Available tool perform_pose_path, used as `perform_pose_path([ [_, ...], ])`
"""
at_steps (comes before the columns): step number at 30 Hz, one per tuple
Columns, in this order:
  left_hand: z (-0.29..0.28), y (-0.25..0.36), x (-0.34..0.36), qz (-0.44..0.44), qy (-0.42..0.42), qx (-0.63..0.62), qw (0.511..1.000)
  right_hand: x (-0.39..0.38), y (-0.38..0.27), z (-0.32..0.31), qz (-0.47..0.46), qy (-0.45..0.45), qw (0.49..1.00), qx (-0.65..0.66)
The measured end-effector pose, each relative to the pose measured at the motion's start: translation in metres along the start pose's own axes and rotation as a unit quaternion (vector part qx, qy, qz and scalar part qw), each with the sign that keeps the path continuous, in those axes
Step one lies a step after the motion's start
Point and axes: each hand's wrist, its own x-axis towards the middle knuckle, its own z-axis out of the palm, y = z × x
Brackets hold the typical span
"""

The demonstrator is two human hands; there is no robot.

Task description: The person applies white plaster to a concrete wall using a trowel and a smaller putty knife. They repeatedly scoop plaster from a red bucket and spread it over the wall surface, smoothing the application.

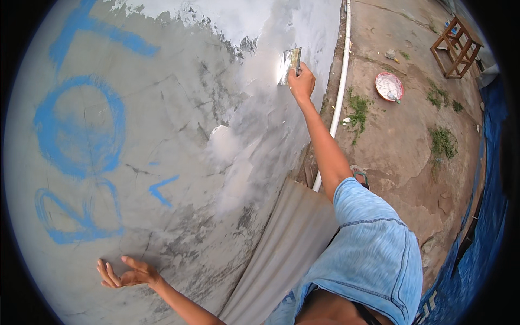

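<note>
My right hand [302,82] is closed round the handle of a wide putty knife [291,64]. The knife's blade, smeared with white, lies at the grey wall [179,103] where fresh white plaster [265,67] covers its upper right part. Lower down are thinner white patches [225,142] on the rough grey surface. At the lower left my left hand [129,272] is open, fingers apart and bent, holding nothing. It is next to the wall below some blue painted marks [81,127]; whether its fingertips touch the wall I cannot tell.
A white pipe [340,89] runs along the wall's foot. On the concrete ground stands a red-rimmed basin [389,86] of white paste, with a wooden stool [457,47] beyond. A corrugated sheet [281,244] leans low beside the wall. Blue tarpaulin [490,179] hangs at the right.
</note>
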Motion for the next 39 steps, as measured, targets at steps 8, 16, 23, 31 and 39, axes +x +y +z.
perform_pose_path([
  [8,0.002,-0.001,0.000,0.002,0.028,-0.011,1.000,-0.057,-0.120,-0.012,-0.150,-0.020,0.981,0.125],
  [16,-0.002,-0.001,-0.002,0.002,0.002,-0.002,1.000,-0.141,-0.150,-0.024,-0.431,0.020,0.895,0.112],
  [23,0.001,0.005,0.001,-0.014,0.002,-0.009,1.000,-0.038,-0.099,-0.003,-0.290,0.093,0.952,0.035],
  [31,0.000,0.008,-0.002,-0.014,0.002,0.014,1.000,-0.125,-0.144,-0.006,-0.427,0.034,0.893,0.139],
  [39,0.004,0.003,0.000,-0.012,0.011,-0.005,1.000,-0.031,-0.085,-0.039,-0.145,0.071,0.986,0.032],
])
